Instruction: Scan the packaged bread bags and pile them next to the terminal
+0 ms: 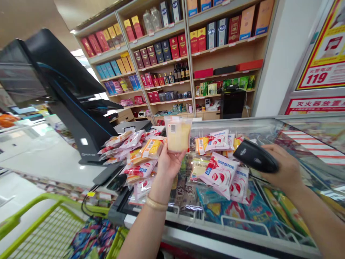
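Note:
In the middle of the head view, my left hand [170, 162] is closed on the lower part of a packaged bread [178, 135], held upright above the glass freezer top. Its clear wrapper shows a barcode label near the upper left. On the right, my right hand [285, 169] grips a black barcode scanner [256, 156], its head pointing left toward the bread. Left of my left hand lies a pile of packaged breads [144, 167] in pink, orange and clear wrappers. Between the bread and the scanner sits a second group of packaged breads [221, 174].
A black point-of-sale terminal [78, 108] stands on the white counter [51, 154] at left. The freezer [269, 131] holds colourful packs under its glass. A green shopping basket [35, 219] is at lower left. Shelves [172, 86] with boxes and bottles line the back.

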Available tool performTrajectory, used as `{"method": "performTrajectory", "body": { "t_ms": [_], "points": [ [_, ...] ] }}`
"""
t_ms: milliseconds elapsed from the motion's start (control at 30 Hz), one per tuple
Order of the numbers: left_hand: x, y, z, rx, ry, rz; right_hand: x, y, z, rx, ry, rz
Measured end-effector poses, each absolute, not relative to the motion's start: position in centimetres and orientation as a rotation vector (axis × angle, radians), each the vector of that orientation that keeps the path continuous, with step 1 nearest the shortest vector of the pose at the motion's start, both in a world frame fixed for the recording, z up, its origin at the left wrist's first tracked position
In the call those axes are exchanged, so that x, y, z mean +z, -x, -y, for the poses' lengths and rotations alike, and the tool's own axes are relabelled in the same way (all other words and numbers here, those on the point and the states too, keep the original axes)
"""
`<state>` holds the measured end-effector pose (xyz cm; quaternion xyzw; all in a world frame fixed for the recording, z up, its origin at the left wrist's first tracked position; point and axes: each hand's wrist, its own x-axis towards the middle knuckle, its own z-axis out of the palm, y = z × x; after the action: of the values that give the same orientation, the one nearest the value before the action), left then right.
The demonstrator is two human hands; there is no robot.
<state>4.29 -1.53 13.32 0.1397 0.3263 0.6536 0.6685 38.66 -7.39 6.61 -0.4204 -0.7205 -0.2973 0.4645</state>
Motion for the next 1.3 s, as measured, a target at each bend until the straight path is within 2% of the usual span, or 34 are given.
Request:
{"method": "performTrajectory", "body": {
  "t_ms": [200, 467, 900, 1300],
  "points": [
    [11.0, -8.4, 1.8, 1.354, -0.306, -0.669, 6.7, -38.3, 7.6, -0.610, 1.048, 1.733],
    [6.7, -10.1, 2.8, 1.621, -1.008, -0.899, 8.2, -37.2, 8.8, -0.612, 1.016, 1.776],
    [3.9, -9.7, 2.0, 1.671, -1.432, -1.054, 8.4, -36.6, 8.8, -0.457, 1.090, 1.780],
    [3.7, -9.3, 1.8, 1.697, -1.708, -1.065, 7.8, -37.0, 8.3, -0.506, 1.041, 1.722]
  ]
}}
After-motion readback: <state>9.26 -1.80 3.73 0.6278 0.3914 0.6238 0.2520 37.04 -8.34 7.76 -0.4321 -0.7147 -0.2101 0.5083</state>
